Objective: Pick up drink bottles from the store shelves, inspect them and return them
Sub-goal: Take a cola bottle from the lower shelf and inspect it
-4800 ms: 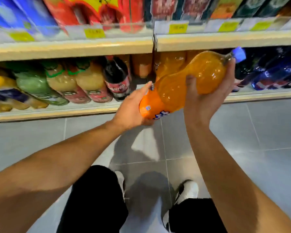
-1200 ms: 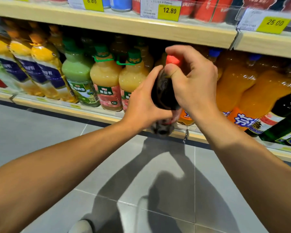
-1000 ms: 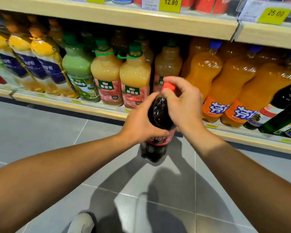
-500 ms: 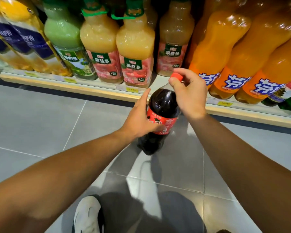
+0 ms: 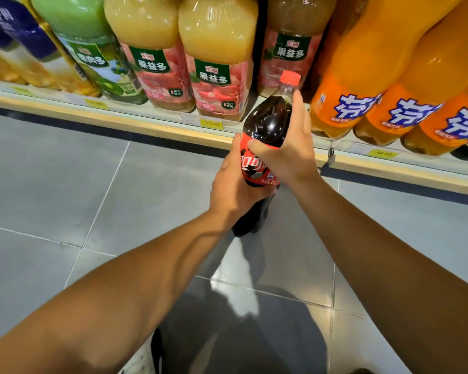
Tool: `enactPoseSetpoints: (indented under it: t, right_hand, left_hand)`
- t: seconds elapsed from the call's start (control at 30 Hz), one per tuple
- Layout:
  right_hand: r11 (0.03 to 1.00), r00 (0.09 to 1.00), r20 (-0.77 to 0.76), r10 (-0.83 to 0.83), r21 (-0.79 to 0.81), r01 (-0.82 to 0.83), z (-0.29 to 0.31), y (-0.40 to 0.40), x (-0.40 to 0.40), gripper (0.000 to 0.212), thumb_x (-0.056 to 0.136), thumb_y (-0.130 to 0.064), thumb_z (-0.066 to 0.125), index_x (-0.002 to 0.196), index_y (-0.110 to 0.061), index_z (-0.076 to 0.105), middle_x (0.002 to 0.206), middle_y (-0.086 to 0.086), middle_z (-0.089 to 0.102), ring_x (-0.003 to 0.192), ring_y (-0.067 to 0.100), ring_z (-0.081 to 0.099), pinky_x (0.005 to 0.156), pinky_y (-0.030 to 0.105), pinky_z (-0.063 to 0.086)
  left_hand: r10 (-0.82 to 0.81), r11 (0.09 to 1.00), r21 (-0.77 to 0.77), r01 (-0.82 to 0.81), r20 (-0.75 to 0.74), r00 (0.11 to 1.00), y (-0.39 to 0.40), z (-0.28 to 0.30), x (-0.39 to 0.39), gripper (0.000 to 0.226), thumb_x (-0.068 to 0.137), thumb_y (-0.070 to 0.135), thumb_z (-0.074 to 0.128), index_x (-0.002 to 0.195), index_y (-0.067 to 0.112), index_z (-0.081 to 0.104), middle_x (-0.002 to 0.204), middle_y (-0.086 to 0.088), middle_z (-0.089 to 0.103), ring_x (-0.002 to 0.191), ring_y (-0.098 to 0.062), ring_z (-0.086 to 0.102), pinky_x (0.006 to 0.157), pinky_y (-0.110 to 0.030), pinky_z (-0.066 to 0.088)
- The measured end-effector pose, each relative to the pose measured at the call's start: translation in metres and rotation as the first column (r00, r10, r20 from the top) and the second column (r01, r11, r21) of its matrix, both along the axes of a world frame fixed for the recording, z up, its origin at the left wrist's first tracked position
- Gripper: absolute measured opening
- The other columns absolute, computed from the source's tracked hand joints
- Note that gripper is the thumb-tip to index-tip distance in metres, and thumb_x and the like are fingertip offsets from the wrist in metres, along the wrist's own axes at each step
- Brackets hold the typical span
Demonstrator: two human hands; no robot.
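While both hands grip it, the dark cola bottle [image 5: 268,122] hangs tilted over the grey tiled floor [image 5: 65,184], just in front of the shelf [image 5: 146,125], its red cap [image 5: 290,77] pointing up toward the shelved stock. The left hand [image 5: 233,184] wraps the lower body beneath the red label [image 5: 254,168], and the right hand [image 5: 289,149] clasps the shoulder and label from the other side, thumb across the front. Behind stand pale juice bottles [image 5: 216,63] with pink labels, and to the right lean orange soda bottles [image 5: 362,76]. A yellow price tag [image 5: 211,123] sits on the shelf edge
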State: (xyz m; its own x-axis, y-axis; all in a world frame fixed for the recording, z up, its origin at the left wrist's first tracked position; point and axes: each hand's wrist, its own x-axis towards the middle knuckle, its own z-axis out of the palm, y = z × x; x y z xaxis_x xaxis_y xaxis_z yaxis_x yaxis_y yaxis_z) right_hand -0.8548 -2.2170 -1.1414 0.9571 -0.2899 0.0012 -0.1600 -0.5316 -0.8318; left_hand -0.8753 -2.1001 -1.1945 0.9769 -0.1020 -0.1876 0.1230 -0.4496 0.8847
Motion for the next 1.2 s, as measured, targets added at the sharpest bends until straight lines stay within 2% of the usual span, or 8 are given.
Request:
enactPoseSetpoints:
  t: [0.2, 0.4, 0.53, 0.7, 0.8, 0.93, 1.0, 1.2]
  right_hand:
    - [0.959, 0.977, 0.212, -0.034, -0.267, 0.091, -0.018, 0.013, 0.002, 0.111, 0.062, -0.051, 0.074, 0.155, -0.015, 0.025, 0.151, 0.01, 0.037, 0.143, 0.026, 0.033, 0.105, 0.05, 0.046]
    - [0.998, 0.999, 0.044, -0.006, -0.064, 0.008, -0.038, 0.001, -0.011, 0.104, 0.066, -0.04, 0.082, 0.152, -0.019, 0.028, 0.142, 0.003, 0.047, 0.132, 0.016, 0.041, 0.105, 0.029, 0.041]
    - [0.999, 0.999, -0.017, -0.042, -0.029, 0.042, -0.047, 0.001, -0.019, 0.104, 0.07, -0.043, 0.084, 0.154, -0.022, 0.027, 0.147, 0.001, 0.043, 0.135, 0.015, 0.038, 0.103, 0.021, 0.033]
    - [0.996, 0.996, -0.031, -0.086, 0.028, 0.087, -0.044, 0.006, -0.021, 0.109, 0.067, -0.044, 0.084, 0.154, -0.027, 0.023, 0.151, 0.002, 0.036, 0.136, 0.016, 0.036, 0.1, 0.023, 0.036]
    - [0.991, 0.99, -0.068, -0.124, 0.042, 0.127, -0.044, 0.008, -0.02, 0.107, 0.067, -0.045, 0.083, 0.154, -0.031, 0.023, 0.147, 0.001, 0.042, 0.132, 0.018, 0.042, 0.097, 0.029, 0.04]
    - [0.985, 0.985, -0.064, -0.163, 0.045, 0.166, -0.042, 0.01, -0.019, 0.103, 0.068, -0.044, 0.081, 0.154, -0.032, 0.026, 0.145, 0.0, 0.045, 0.131, 0.016, 0.042, 0.096, 0.025, 0.036]
    - [0.983, 0.982, -0.066, -0.175, 0.048, 0.178, -0.042, 0.012, -0.02, 0.102, 0.068, -0.044, 0.081, 0.154, -0.031, 0.027, 0.146, 0.0, 0.044, 0.132, 0.016, 0.041, 0.095, 0.023, 0.033]
    - [0.976, 0.978, -0.05, -0.201, 0.073, 0.205, -0.043, 0.017, -0.021, 0.099, 0.067, -0.044, 0.079, 0.152, -0.031, 0.031, 0.141, 0.0, 0.047, 0.128, 0.016, 0.044, 0.096, 0.027, 0.041]
  left_hand:
    - [-0.01, 1.0, -0.004, 0.01, 0.05, 0.999, 0.001, -0.011, -0.008, 0.109, 0.061, 0.045, 0.09, 0.148, 0.04, 0.024, 0.131, 0.016, 0.059, 0.12, -0.015, 0.06, 0.095, -0.044, 0.055]
    - [-0.016, 0.999, 0.047, 0.021, -0.12, 0.993, 0.014, -0.033, -0.042, 0.099, 0.051, 0.05, 0.089, 0.134, 0.042, 0.035, 0.128, 0.014, 0.059, 0.115, -0.012, 0.059, 0.099, -0.04, 0.053]
    - [-0.031, 0.989, 0.144, 0.035, -0.029, 0.999, 0.016, -0.045, -0.055, 0.117, 0.061, 0.044, 0.091, 0.153, 0.028, 0.021, 0.148, 0.004, 0.044, 0.13, -0.012, 0.047, 0.105, -0.028, 0.041]
    - [0.025, 0.992, 0.129, -0.009, -0.127, 0.992, 0.007, -0.044, -0.051, 0.108, 0.055, 0.062, 0.084, 0.144, 0.043, 0.026, 0.132, 0.014, 0.055, 0.12, -0.013, 0.057, 0.103, -0.04, 0.051]
    - [0.026, 0.99, 0.139, -0.011, -0.107, 0.994, 0.006, -0.042, -0.052, 0.109, 0.06, 0.057, 0.085, 0.148, 0.039, 0.023, 0.136, 0.011, 0.053, 0.124, -0.015, 0.055, 0.105, -0.039, 0.05]
    - [-0.024, 0.985, 0.168, 0.041, -0.104, 0.994, 0.019, -0.04, -0.061, 0.117, 0.055, 0.051, 0.089, 0.149, 0.039, 0.021, 0.139, 0.011, 0.05, 0.126, -0.014, 0.052, 0.103, -0.039, 0.05]
    - [-0.04, 0.975, 0.215, 0.057, -0.085, 0.996, 0.031, -0.042, -0.08, 0.121, 0.055, 0.049, 0.09, 0.151, 0.036, 0.018, 0.146, 0.008, 0.041, 0.129, -0.014, 0.046, 0.103, -0.031, 0.045]
    - [0.127, 0.942, 0.327, -0.071, -0.152, 0.98, 0.022, -0.061, -0.135, 0.127, 0.06, 0.052, 0.088, 0.154, 0.04, 0.002, 0.165, 0.003, 0.007, 0.14, -0.028, 0.04, 0.108, -0.041, 0.043]
